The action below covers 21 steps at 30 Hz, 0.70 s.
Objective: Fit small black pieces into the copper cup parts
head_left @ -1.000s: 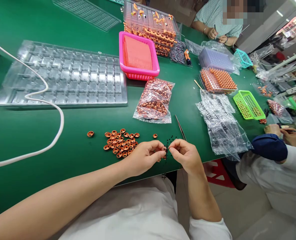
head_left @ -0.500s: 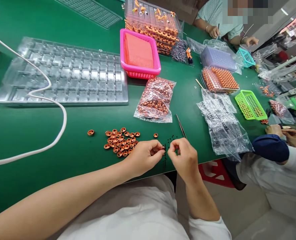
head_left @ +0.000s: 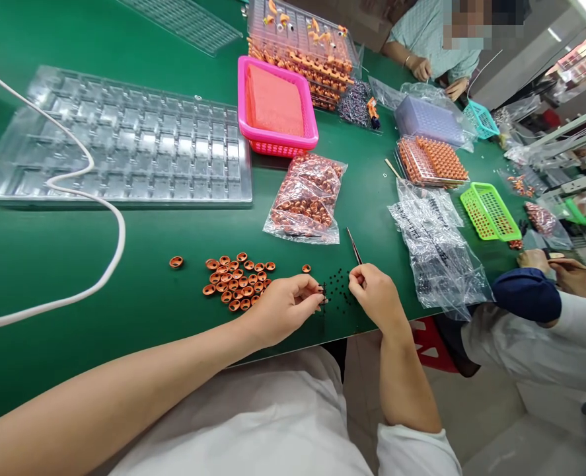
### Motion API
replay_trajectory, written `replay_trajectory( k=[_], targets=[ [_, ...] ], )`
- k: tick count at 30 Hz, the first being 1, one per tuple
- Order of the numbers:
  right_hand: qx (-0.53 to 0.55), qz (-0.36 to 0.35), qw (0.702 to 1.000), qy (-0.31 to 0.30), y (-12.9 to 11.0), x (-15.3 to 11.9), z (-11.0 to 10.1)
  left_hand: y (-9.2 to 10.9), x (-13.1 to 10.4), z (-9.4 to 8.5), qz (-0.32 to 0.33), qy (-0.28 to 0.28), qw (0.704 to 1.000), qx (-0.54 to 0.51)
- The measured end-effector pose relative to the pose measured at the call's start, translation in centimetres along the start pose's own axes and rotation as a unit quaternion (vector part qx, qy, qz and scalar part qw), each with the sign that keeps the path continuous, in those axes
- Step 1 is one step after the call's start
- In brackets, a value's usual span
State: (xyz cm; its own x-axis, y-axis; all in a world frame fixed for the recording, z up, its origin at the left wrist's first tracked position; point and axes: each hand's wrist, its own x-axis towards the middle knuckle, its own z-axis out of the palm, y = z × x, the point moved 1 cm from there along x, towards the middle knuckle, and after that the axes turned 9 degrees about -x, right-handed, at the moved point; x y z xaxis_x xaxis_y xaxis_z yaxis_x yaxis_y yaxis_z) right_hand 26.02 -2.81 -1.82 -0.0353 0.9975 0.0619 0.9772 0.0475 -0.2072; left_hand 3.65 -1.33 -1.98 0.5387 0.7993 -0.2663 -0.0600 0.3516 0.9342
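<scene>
My left hand [head_left: 285, 307] is closed in a pinch on a thin black plastic strip [head_left: 324, 301] with short side branches. Just right of it, many tiny black pieces [head_left: 339, 281] lie scattered on the green table. Beside them is my right hand [head_left: 378, 294], fingertips pressed together; anything between them is too small to make out. Tweezers [head_left: 354, 246] point away from me, their near end hidden behind the right hand. Orange-brown ring-shaped cups [head_left: 236, 281] lie in a cluster left of my left hand, and a single cup [head_left: 306, 268] sits beyond its fingers.
Beyond my hands lies a clear bag of orange-brown cups [head_left: 307, 201]. A pink basket [head_left: 312, 135], clear plastic trays [head_left: 139, 142], a white cable [head_left: 119, 244], plastic bags [head_left: 434, 244] and a green basket [head_left: 491, 211] surround the area. Co-workers sit at right and across.
My right hand has moved right, away from the left hand, uncovering more of the tiny black pieces. The left hand stays on the strip. Across the table, a person's hands have drawn closer together.
</scene>
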Motion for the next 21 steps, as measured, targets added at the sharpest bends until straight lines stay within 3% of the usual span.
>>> replay_trajectory(
  k=[11,15,18,21],
  targets=[
    [-0.046,0.014,0.998,0.046,0.0,-0.9,0.3,0.7,0.2,0.0,-0.054,0.001,0.996,-0.064],
    [0.053,0.025,0.996,0.073,-1.5,-1.5,-1.1,0.6,0.0,0.0,-0.047,-0.031,0.997,-0.056],
    [0.217,0.025,0.976,-0.014,-2.9,-2.0,-2.4,0.8,-0.2,-0.1,-0.038,-0.060,0.997,-0.023],
    [0.344,0.043,0.928,-0.137,-3.7,-2.1,-3.1,1.4,-0.5,-0.2,-0.018,-0.085,0.996,0.026]
  ],
)
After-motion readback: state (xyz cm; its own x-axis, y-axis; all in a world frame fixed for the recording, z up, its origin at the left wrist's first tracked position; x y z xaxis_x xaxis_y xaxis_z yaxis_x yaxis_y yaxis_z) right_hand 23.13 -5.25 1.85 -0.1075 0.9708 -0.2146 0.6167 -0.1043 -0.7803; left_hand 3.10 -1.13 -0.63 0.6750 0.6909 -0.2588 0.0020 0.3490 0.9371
